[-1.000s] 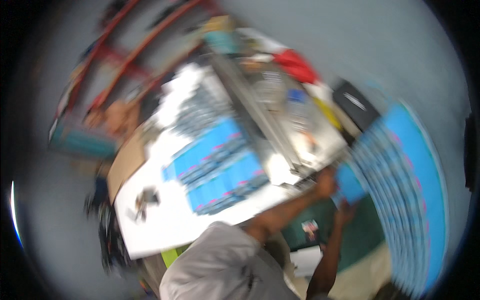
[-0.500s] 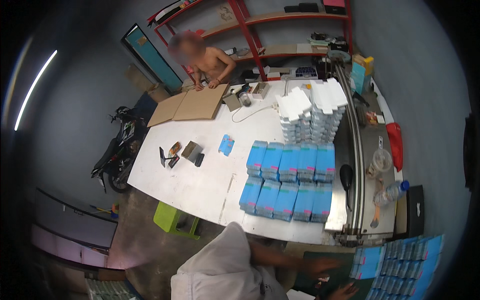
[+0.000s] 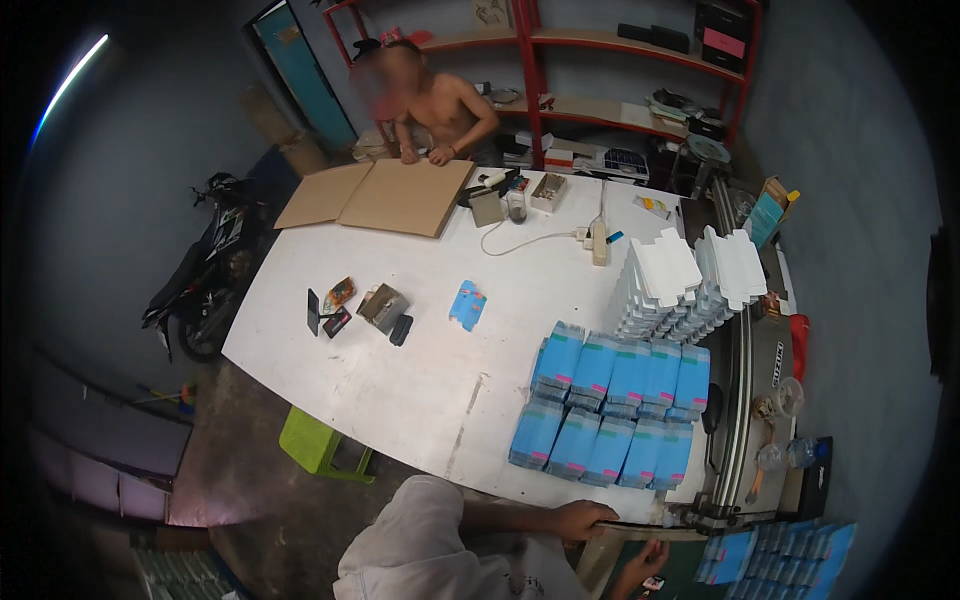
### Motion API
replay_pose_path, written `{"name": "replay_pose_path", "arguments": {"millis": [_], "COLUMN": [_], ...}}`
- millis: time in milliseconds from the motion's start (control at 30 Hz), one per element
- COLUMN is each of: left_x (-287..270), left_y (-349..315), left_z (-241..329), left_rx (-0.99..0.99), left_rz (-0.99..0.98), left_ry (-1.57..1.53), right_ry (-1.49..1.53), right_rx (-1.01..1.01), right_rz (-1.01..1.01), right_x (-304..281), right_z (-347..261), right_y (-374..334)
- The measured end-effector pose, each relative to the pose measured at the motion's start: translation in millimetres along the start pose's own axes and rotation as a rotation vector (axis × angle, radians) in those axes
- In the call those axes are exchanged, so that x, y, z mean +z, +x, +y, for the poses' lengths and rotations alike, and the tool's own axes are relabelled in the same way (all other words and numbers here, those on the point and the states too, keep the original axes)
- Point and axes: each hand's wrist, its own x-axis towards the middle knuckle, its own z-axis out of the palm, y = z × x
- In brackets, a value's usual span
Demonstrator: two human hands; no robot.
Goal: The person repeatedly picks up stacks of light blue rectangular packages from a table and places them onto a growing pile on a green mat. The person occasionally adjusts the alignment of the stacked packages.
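Observation:
My left hand [image 3: 580, 520] reaches across to the near edge of the white table [image 3: 400, 400], fingers stretched out along it with nothing visible in them. Lower down, my right hand [image 3: 642, 568] is over a dark green surface [image 3: 683, 560], its fingers loosely bent and apart. Close to it lies a small pale and red item [image 3: 653, 583], too small to make out. Just right of my right hand are stacked bundles of blue folded cartons [image 3: 727, 556]. More bundles of flat blue cartons [image 3: 610, 450] stand in two rows on the table, beyond my left hand.
White carton stacks [image 3: 668, 268] stand behind the blue ones. A long metal rail [image 3: 745, 400] runs along the right side. Across the table, another person [image 3: 450, 110] handles a brown cardboard sheet [image 3: 405, 195]. A green stool [image 3: 310, 440] stands at the left, beside the table.
My left hand has moved up and left from the dark green surface to the table edge. My right hand has drawn left, away from the blue bundles. The view has shifted.

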Motion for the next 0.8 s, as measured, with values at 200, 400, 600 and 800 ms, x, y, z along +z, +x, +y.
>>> {"name": "replay_pose_path", "arguments": {"millis": [200, 400, 600, 800], "left_x": [-25, -30, -32, -26], "left_y": [-3, -3, -11, -14], "left_z": [5, 2, -7, -10], "left_rx": [0.062, 0.052, 0.063, 0.073], "left_rz": [0.063, 0.024, 0.063, 0.075], "left_ry": [0.011, 0.009, 0.018, 0.026], "right_ry": [0.127, 0.153, 0.158, 0.049], "right_rx": [-0.084, 0.021, 0.015, 0.013], "right_rz": [-0.034, -0.069, -0.097, -0.040], "right_x": [23, 23, 28, 25], "right_z": [32, 35, 21, 27], "right_y": [-16, -34, -45, -39]}}
